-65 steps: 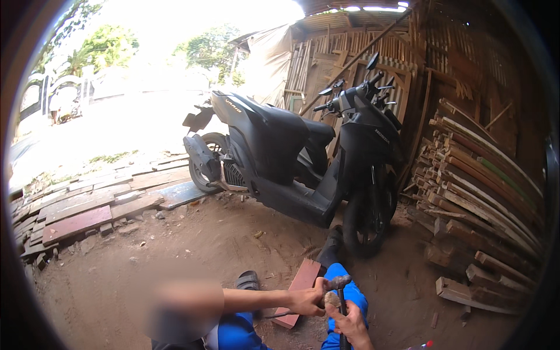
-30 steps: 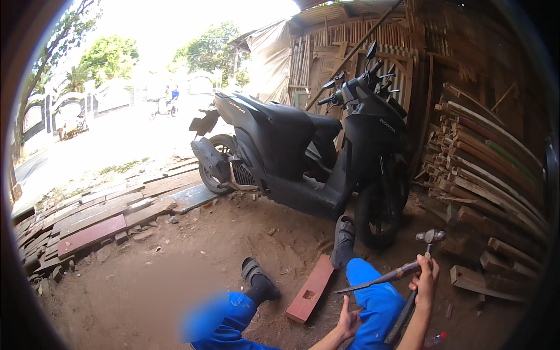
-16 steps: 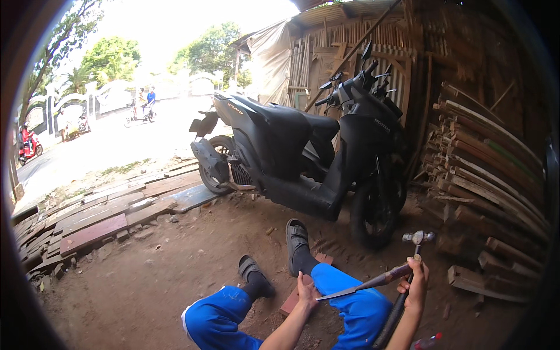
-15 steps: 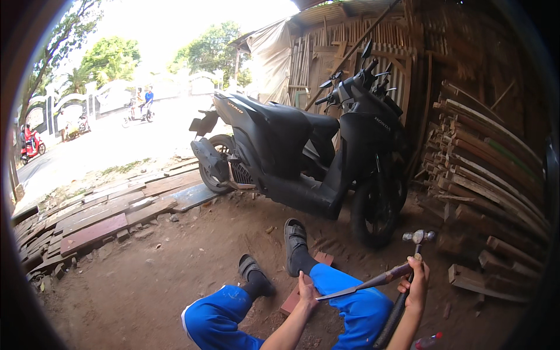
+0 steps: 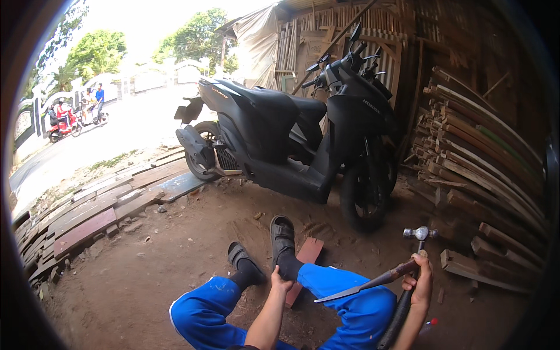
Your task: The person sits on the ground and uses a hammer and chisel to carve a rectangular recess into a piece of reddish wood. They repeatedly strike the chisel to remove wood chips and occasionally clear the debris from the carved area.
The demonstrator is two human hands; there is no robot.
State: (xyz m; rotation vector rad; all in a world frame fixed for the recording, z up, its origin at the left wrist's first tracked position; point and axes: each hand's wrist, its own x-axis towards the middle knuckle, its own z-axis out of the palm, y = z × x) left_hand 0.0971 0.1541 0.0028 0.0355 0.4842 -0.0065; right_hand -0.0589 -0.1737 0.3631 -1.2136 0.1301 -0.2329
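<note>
My left hand (image 5: 282,282) is closed round my right ankle (image 5: 286,262), just above its grey sandal (image 5: 283,232). My right hand (image 5: 419,279) grips a ball-peen hammer (image 5: 421,233) with a black handle, along with a long metal chisel (image 5: 339,293) whose dark wooden handle crosses the hammer's. The chisel's blade points left across my blue trouser leg (image 5: 359,315). A reddish wooden board (image 5: 310,251) with a notched far end lies on the dirt beside and partly beneath my right leg. My left foot (image 5: 245,262) rests on the dirt to the left.
Black scooters (image 5: 268,131) stand ahead on the dirt floor (image 5: 146,268). Stacked timber (image 5: 475,169) lines the right; laid planks (image 5: 87,221) edge the left. A red-capped bottle (image 5: 432,322) is at lower right. People on scooters (image 5: 64,119) are on the road beyond.
My left hand left the tools and moved forward to my ankle. My right foot came left onto or beside the board. The tools stayed in my right hand. Riders travelled along the road.
</note>
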